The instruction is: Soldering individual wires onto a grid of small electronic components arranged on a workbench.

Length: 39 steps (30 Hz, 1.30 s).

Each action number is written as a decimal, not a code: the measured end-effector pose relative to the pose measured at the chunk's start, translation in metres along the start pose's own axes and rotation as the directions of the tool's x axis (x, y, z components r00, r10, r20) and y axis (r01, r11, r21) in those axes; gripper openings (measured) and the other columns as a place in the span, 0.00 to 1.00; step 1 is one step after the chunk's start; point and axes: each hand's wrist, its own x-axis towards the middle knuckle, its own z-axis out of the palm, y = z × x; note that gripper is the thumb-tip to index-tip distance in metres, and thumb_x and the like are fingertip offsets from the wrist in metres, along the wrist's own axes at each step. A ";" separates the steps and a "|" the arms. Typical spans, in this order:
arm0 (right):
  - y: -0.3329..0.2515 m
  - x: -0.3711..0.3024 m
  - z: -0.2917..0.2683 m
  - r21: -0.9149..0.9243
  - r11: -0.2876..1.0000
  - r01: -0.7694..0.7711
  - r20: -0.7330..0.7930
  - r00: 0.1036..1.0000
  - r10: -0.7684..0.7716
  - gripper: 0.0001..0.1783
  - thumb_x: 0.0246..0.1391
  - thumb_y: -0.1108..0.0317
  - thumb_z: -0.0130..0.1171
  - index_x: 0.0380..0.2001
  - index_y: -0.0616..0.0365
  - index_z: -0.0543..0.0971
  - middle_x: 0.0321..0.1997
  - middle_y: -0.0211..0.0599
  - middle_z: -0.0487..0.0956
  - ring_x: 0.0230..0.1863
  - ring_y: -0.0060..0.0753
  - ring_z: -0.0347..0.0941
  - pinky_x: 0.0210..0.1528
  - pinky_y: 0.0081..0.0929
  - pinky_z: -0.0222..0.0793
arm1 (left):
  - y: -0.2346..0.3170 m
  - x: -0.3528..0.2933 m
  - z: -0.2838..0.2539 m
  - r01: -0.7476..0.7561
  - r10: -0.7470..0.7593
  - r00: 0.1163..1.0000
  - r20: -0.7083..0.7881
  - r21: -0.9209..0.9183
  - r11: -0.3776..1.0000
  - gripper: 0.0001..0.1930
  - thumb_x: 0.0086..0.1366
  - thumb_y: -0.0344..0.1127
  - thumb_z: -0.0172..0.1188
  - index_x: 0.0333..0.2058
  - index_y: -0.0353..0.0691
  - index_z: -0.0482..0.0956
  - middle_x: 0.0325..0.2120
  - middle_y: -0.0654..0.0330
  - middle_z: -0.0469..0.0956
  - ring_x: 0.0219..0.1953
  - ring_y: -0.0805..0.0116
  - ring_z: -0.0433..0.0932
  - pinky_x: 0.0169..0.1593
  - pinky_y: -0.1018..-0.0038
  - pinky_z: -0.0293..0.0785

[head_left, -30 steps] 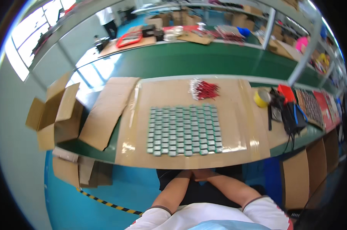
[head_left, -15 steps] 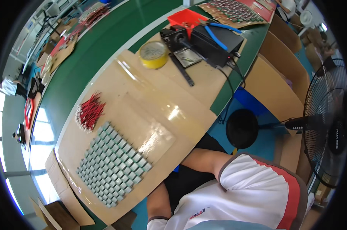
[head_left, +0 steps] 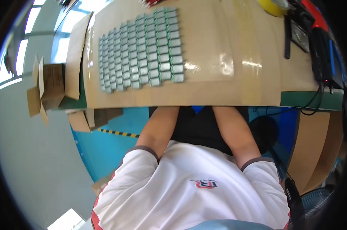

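Both my forearms, left (head_left: 160,124) and right (head_left: 234,128), reach under the near edge of the table. My left hand and my right hand are hidden beneath it, so their fingers and anything in them cannot be seen. On the cardboard-covered tabletop (head_left: 208,90), to the left of the middle, small grey-and-green electronic modules (head_left: 142,57) lie side by side in slanting rows. Just past them, cut by the upper rim, is a bunch of red wires (head_left: 150,3).
At the right stand a yellow tape roll (head_left: 273,7), a thin black bar (head_left: 287,38), a red tray (head_left: 315,15) and a black powered unit (head_left: 319,57) with cables. Open cardboard boxes stand at the left (head_left: 53,82) and lower right (head_left: 309,142), near a fan (head_left: 317,203).
My view has swung left and tilted down, bringing more of my lap and both forearms into the picture. The modules appear undisturbed; my hands stay under the table edge.
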 end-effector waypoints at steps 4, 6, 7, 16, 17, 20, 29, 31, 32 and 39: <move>0.018 -0.008 0.022 0.046 0.999 0.015 0.036 0.999 -0.016 0.25 0.52 0.58 0.61 0.52 0.57 0.78 0.50 0.54 0.78 0.52 0.61 0.73 0.57 0.51 0.68 | -0.003 -0.033 0.011 0.054 -0.051 0.993 -0.110 0.031 0.998 0.22 0.67 0.44 0.56 0.56 0.41 0.73 0.48 0.46 0.78 0.47 0.56 0.79 0.43 0.56 0.77; 0.000 0.004 0.032 0.054 0.998 0.012 0.001 1.000 -0.012 0.24 0.53 0.58 0.61 0.52 0.57 0.78 0.50 0.54 0.78 0.52 0.61 0.73 0.57 0.51 0.68 | 0.001 -0.029 0.014 0.028 -0.022 0.989 -0.145 0.044 0.999 0.22 0.68 0.44 0.56 0.56 0.41 0.73 0.48 0.46 0.78 0.46 0.56 0.79 0.43 0.56 0.77; -0.003 0.007 0.031 0.058 0.998 0.010 -0.017 1.000 -0.009 0.24 0.53 0.58 0.60 0.52 0.57 0.78 0.50 0.54 0.78 0.52 0.61 0.73 0.57 0.51 0.68 | 0.002 -0.028 0.016 0.015 -0.007 0.987 -0.162 0.050 0.999 0.22 0.68 0.44 0.56 0.56 0.41 0.73 0.48 0.46 0.78 0.46 0.56 0.79 0.43 0.56 0.77; -0.043 0.024 0.021 0.078 0.997 -0.008 -0.234 0.972 0.026 0.23 0.54 0.59 0.60 0.51 0.57 0.78 0.49 0.54 0.78 0.52 0.61 0.73 0.56 0.51 0.68 | -0.002 0.000 0.010 -0.156 0.179 0.939 -0.295 0.099 0.983 0.21 0.68 0.44 0.56 0.56 0.41 0.73 0.48 0.47 0.78 0.46 0.56 0.79 0.42 0.56 0.77; -0.047 0.018 0.017 0.071 0.997 0.026 -0.252 0.968 -0.007 0.22 0.54 0.59 0.60 0.51 0.57 0.78 0.49 0.54 0.78 0.52 0.61 0.73 0.56 0.51 0.68 | -0.005 0.012 -0.006 -0.171 0.205 0.920 -0.335 0.128 0.977 0.21 0.68 0.44 0.56 0.56 0.41 0.74 0.48 0.47 0.78 0.46 0.56 0.79 0.42 0.56 0.77; -0.074 0.014 0.006 0.021 0.989 0.149 -0.341 0.930 -0.133 0.22 0.55 0.60 0.59 0.51 0.58 0.78 0.49 0.54 0.78 0.52 0.60 0.73 0.56 0.51 0.68 | -0.008 0.081 -0.072 -0.256 0.337 0.826 -0.452 0.231 0.939 0.21 0.68 0.44 0.56 0.56 0.41 0.74 0.47 0.47 0.78 0.46 0.56 0.79 0.42 0.56 0.77; -0.091 -0.001 0.000 -0.142 0.894 0.424 -0.478 0.762 -0.437 0.21 0.56 0.60 0.59 0.50 0.58 0.79 0.49 0.54 0.79 0.52 0.60 0.73 0.56 0.50 0.68 | -0.006 0.150 -0.210 -0.047 0.018 0.963 -0.270 -0.104 0.993 0.13 0.66 0.38 0.56 0.44 0.38 0.78 0.37 0.49 0.81 0.42 0.52 0.80 0.48 0.55 0.73; -0.125 -0.006 0.018 -0.474 0.729 0.495 -0.340 0.660 -0.669 0.13 0.61 0.68 0.53 0.47 0.59 0.79 0.47 0.51 0.79 0.50 0.57 0.74 0.54 0.51 0.69 | -0.040 0.139 -0.220 -0.210 0.241 0.918 -0.314 0.130 0.969 0.18 0.67 0.40 0.51 0.51 0.38 0.76 0.51 0.44 0.76 0.56 0.43 0.72 0.60 0.53 0.65; -0.115 -0.012 0.008 -0.497 0.732 0.466 -0.355 0.660 -0.662 0.13 0.61 0.68 0.53 0.47 0.59 0.79 0.47 0.51 0.79 0.50 0.57 0.74 0.54 0.51 0.69 | -0.003 0.130 -0.242 -0.096 0.115 0.989 -0.091 0.191 0.977 0.18 0.64 0.34 0.52 0.51 0.36 0.75 0.50 0.42 0.76 0.57 0.43 0.72 0.60 0.52 0.65; -0.104 0.008 0.023 -0.398 0.803 0.443 -0.192 0.816 -0.546 0.09 0.60 0.66 0.61 0.38 0.62 0.79 0.30 0.39 0.81 0.28 0.34 0.78 0.36 0.35 0.75 | -0.045 0.088 -0.263 -0.156 0.119 0.877 -0.465 -0.041 0.987 0.19 0.57 0.25 0.57 0.49 0.34 0.78 0.48 0.41 0.78 0.56 0.43 0.73 0.59 0.55 0.68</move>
